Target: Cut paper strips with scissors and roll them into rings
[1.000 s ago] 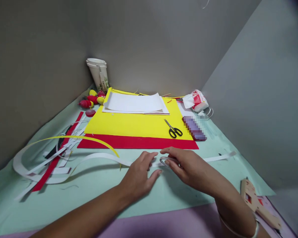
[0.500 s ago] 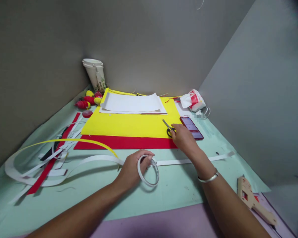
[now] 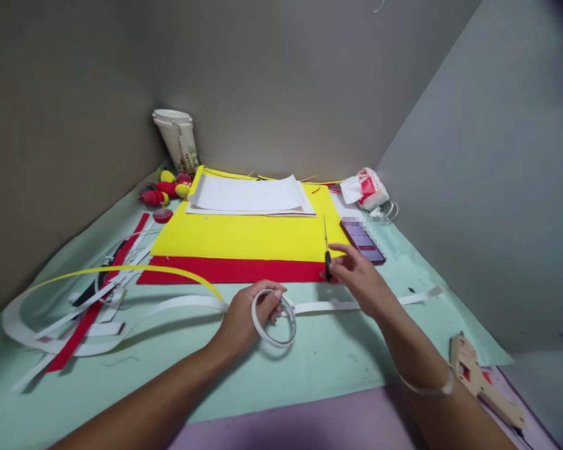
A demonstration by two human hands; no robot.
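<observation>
A white tape roll (image 3: 259,325) is pinched in my left hand (image 3: 244,319), low over the green cloth. The end of a yellow strip (image 3: 187,271) and a long white strip (image 3: 178,301) meet that hand from the left. More white strip (image 3: 328,306) stretches out to its right. Over the front edge of the red sheet (image 3: 244,270), my right hand (image 3: 354,272) holds small black-handled scissors (image 3: 328,262), blades pointing away. White sheets (image 3: 248,194) lie on a yellow sheet (image 3: 248,236).
At the right are a phone (image 3: 363,240), a tissue pack (image 3: 372,189) and a glue gun (image 3: 483,384). Red and white strips (image 3: 82,334) are heaped at the left. A paper cup (image 3: 176,140) and red-yellow bundles (image 3: 154,198) stand at the back left.
My right hand has lifted the scissors off the yellow sheet and moved them towards me, turning them upright. The left hand and tape roll have shifted slightly left.
</observation>
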